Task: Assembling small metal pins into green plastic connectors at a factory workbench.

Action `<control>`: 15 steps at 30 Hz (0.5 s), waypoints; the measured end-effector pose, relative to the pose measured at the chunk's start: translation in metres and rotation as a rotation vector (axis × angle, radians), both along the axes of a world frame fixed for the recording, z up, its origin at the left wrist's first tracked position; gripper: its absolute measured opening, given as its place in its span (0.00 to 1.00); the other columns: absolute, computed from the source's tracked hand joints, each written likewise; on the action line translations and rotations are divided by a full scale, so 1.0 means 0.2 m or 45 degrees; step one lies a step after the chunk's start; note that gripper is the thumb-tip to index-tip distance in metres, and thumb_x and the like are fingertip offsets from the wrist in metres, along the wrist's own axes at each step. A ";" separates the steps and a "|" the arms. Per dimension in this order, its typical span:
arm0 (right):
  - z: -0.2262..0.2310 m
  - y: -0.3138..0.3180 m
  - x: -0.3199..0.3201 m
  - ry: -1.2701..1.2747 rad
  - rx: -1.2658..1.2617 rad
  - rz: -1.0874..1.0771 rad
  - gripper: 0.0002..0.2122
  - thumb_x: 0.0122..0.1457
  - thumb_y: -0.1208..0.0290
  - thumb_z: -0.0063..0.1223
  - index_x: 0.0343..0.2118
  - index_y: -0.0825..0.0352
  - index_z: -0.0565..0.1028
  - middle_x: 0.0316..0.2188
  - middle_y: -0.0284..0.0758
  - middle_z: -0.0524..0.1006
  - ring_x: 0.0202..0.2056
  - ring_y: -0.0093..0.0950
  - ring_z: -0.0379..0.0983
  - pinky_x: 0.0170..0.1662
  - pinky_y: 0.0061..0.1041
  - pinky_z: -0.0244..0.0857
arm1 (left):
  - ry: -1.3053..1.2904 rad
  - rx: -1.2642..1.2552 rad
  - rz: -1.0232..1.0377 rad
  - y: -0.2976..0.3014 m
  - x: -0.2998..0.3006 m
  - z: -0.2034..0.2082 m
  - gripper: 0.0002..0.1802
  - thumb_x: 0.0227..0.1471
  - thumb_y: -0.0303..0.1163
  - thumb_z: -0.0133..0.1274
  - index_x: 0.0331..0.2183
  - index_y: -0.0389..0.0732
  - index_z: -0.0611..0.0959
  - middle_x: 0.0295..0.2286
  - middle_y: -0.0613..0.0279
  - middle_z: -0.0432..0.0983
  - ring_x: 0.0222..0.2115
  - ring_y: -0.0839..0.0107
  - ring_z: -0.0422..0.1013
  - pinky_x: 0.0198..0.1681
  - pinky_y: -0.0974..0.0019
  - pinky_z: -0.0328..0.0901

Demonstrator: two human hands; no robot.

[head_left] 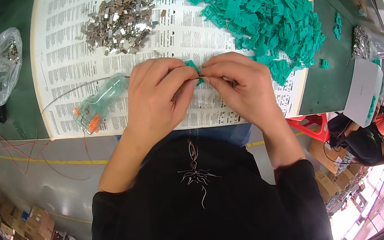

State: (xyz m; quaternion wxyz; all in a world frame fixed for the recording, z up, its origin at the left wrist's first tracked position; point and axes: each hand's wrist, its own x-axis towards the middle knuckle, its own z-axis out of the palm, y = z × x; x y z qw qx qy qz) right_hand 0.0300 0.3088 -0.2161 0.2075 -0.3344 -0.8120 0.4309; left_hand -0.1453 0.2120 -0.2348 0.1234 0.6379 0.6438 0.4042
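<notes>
My left hand (156,95) and my right hand (245,82) meet over the paper-covered table, thumbs and forefingers closed in a pinch. Between the fingertips sits a small green plastic piece (191,64), mostly covered by the fingers; any smaller part with it cannot be made out. Beyond my right hand spreads a large heap of similar green plastic pieces (254,6). A pile of small shiny metal pieces (120,24) lies beyond my left hand. Beside my left wrist, a clear greenish plastic bottle (107,98) rests on its side with orange parts at its end.
Printed paper sheets (60,55) cover the green table. A clear plastic bag (5,63) lies at the far left, and thin red wires (31,141) hang over the front edge. On the right are a white box (363,89), a red stool (309,125) and another person (368,138).
</notes>
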 end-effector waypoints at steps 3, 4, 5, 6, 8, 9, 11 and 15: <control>0.01 0.03 0.00 -0.041 0.011 0.089 0.07 0.51 0.84 0.64 0.34 0.69 0.82 0.35 0.36 0.80 0.30 0.23 0.77 0.31 0.21 0.71 | 0.003 0.019 -0.030 -0.01 -0.01 -0.01 0.10 0.43 0.26 0.65 0.32 0.44 0.83 0.33 0.67 0.78 0.34 0.62 0.73 0.40 0.60 0.65; 0.01 0.03 0.00 -0.043 0.009 0.090 0.07 0.51 0.84 0.64 0.34 0.69 0.82 0.35 0.36 0.80 0.30 0.23 0.77 0.31 0.21 0.71 | -0.014 0.015 -0.037 -0.01 -0.01 -0.02 0.10 0.43 0.25 0.65 0.31 0.43 0.83 0.33 0.66 0.78 0.36 0.62 0.73 0.41 0.61 0.65; 0.01 0.04 0.00 -0.044 0.010 0.104 0.07 0.51 0.84 0.64 0.34 0.69 0.82 0.35 0.36 0.80 0.30 0.23 0.77 0.31 0.20 0.71 | -0.030 0.012 -0.044 -0.02 -0.01 -0.02 0.09 0.42 0.25 0.65 0.31 0.43 0.83 0.34 0.66 0.79 0.37 0.62 0.73 0.42 0.61 0.64; 0.01 0.04 0.00 -0.045 0.011 0.117 0.07 0.51 0.84 0.64 0.34 0.70 0.82 0.35 0.36 0.80 0.30 0.23 0.77 0.31 0.20 0.71 | -0.046 0.008 -0.051 -0.02 -0.01 -0.03 0.09 0.42 0.25 0.65 0.30 0.43 0.84 0.34 0.65 0.79 0.39 0.62 0.73 0.43 0.62 0.64; 0.01 0.05 0.00 -0.045 0.012 0.135 0.07 0.51 0.84 0.64 0.34 0.70 0.82 0.35 0.35 0.80 0.30 0.22 0.77 0.31 0.20 0.72 | -0.066 0.006 -0.046 -0.03 -0.01 -0.04 0.09 0.43 0.25 0.65 0.30 0.43 0.84 0.35 0.65 0.80 0.39 0.62 0.73 0.43 0.62 0.64; 0.01 0.05 0.00 -0.034 0.019 0.136 0.07 0.51 0.84 0.64 0.34 0.70 0.82 0.35 0.35 0.80 0.30 0.23 0.78 0.31 0.21 0.72 | -0.085 0.004 -0.043 -0.03 -0.01 -0.04 0.08 0.43 0.25 0.64 0.30 0.43 0.83 0.35 0.65 0.80 0.40 0.62 0.73 0.44 0.62 0.63; 0.01 0.04 0.00 -0.013 0.035 0.139 0.08 0.50 0.85 0.64 0.34 0.69 0.82 0.34 0.35 0.80 0.31 0.25 0.78 0.32 0.21 0.72 | -0.103 0.004 -0.036 -0.02 -0.01 -0.04 0.08 0.44 0.25 0.64 0.30 0.43 0.83 0.35 0.65 0.80 0.40 0.62 0.73 0.45 0.61 0.63; 0.01 0.04 0.02 0.055 0.334 0.190 0.09 0.50 0.85 0.63 0.34 0.66 0.82 0.34 0.35 0.80 0.32 0.28 0.80 0.32 0.22 0.73 | -0.084 0.007 -0.052 0.01 -0.02 -0.01 0.08 0.44 0.26 0.63 0.30 0.45 0.83 0.35 0.68 0.80 0.38 0.62 0.72 0.44 0.60 0.63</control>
